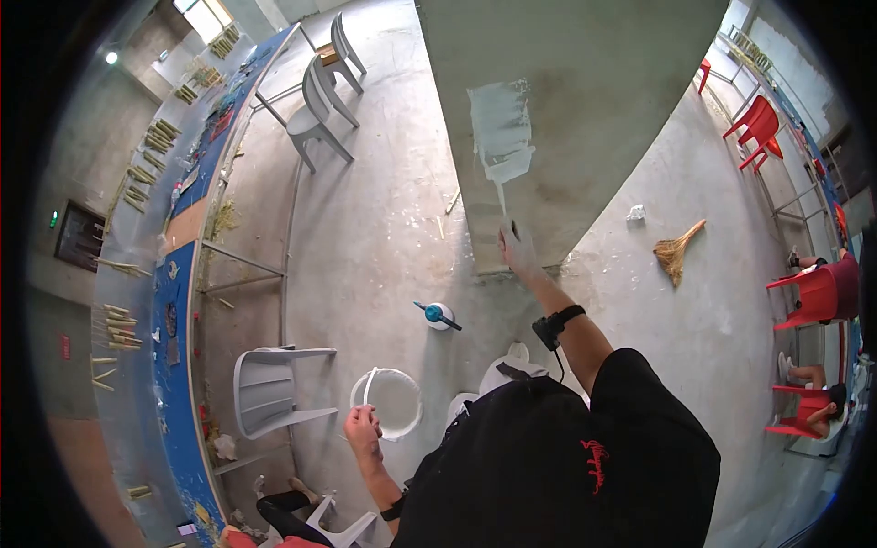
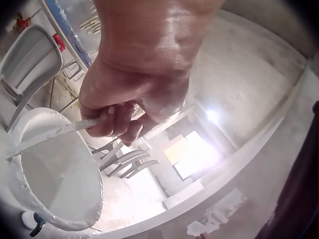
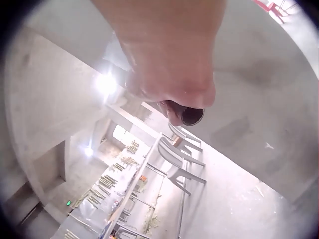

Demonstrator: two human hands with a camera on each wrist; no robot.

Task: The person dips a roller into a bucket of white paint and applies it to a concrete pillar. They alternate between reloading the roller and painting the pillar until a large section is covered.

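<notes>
My left hand [image 1: 363, 425] grips the thin white handle [image 2: 55, 133] of a white bucket [image 2: 94, 199], its fingers curled round the strip. Pale wet coating fills the inside of the bucket. At the grey concrete pillar, my right hand [image 1: 519, 251] holds a white-smeared tool [image 1: 501, 199] with a narrow neck pointing up the surface. Its dark, round, hollow handle end [image 3: 193, 116] shows below the fist in the right wrist view. Past the tool's neck, a fresh white patch [image 1: 501, 119] covers part of the pillar [image 1: 585, 91]; the hand hides the tool's grip.
A white bottle with a blue spray top [image 1: 439, 316] stands on the floor between bucket and pillar. Grey chairs [image 1: 274, 393] line the left side, beside a long blue-topped table [image 1: 183, 301]. A straw broom [image 1: 674, 254] lies right of the pillar. People sit on red chairs at far right.
</notes>
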